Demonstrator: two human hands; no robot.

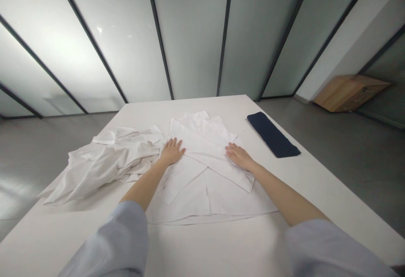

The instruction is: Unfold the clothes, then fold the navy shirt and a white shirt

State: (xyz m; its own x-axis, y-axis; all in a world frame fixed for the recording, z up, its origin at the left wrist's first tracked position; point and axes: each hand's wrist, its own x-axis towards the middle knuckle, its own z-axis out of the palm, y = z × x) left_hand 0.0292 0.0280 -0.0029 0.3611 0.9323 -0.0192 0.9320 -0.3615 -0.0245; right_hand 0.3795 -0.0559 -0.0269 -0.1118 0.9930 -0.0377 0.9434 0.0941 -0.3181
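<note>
on the left, a crumpled white cloth (104,163) lay bunched on the table (215,249), just beside your left hand (172,152), its fingers (173,144) spread apart and pressed flat, clamped on nothing, on the folded white shirt (205,196); your right hand (240,157) lay flat on it too, fingers nearly together, and open palms like these kept the layers smooth; further right sat a folded navy cloth (272,135); the layers under your hands were hidden, and where the crumpled cloth ended could not be made out

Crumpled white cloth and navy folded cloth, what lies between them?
The head view shows a folded white garment under the left hand and right hand.
</note>
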